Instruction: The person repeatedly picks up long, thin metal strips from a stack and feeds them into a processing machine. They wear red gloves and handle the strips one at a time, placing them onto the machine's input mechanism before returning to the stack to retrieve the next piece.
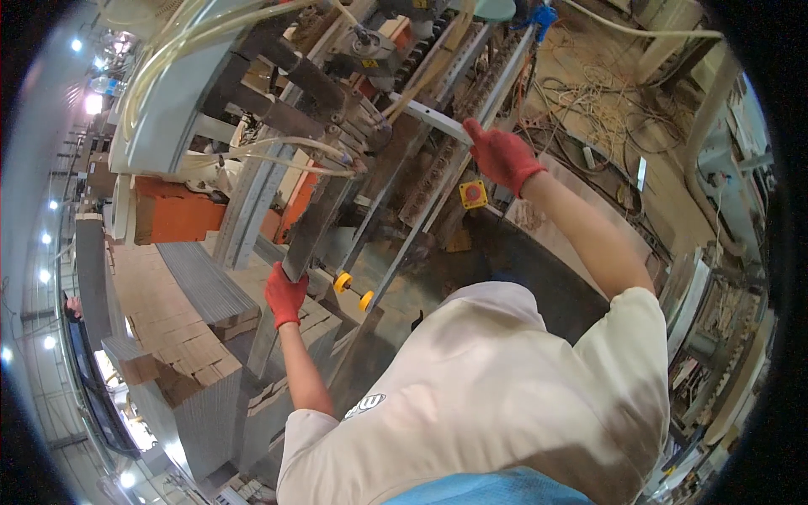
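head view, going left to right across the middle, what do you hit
stacks of flattened cardboard → left hand in a red glove, on a grey metal strip → yellow knobs → red button on a yellow box → right hand, red-gloved, on a white bar

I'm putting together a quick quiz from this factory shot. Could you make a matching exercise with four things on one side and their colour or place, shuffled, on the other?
Things
1. left hand
2. right hand
3. square button box
4. two round knobs

Places or colours
A. yellow housing with a red centre, just below the raised glove
B. yellow, side by side on the machine frame near the lower glove
C. in a red glove, gripping a pale bar high on the machine
D. in a red glove, holding the lower end of a dark flat sheet

Pairs: 1-D, 2-C, 3-A, 4-B
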A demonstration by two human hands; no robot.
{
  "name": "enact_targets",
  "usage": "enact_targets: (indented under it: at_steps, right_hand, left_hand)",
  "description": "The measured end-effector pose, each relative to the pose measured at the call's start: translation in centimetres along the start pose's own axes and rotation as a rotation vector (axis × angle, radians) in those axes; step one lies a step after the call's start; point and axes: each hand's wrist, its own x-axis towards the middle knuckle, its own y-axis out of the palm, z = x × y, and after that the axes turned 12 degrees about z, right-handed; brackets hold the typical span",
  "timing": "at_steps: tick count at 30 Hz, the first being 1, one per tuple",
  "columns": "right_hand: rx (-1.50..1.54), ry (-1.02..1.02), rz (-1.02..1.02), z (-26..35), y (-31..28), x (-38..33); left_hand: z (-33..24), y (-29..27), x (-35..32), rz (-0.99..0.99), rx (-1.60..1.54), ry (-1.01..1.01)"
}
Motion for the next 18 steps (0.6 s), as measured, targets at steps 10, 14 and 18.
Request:
enact_targets:
  at_steps: [10,14,18]
  right_hand:
    - [-0.077,-0.018,-0.021,0.1,0.3,-0.3]
    - [-0.049,-0.008,0.007,0.2,0.1,-0.1]
    - [-0.028,-0.005,0.025,0.0,0.0,-0.3]
  left_hand:
    - [-0.4,-0.3,0.7,0.045,-0.027,-0.048]
    - [-0.4,-0.4,0.6,0.067,0.000,-0.087]
    - [-0.4,-0.3,0.5,0.048,-0.008,-0.075]
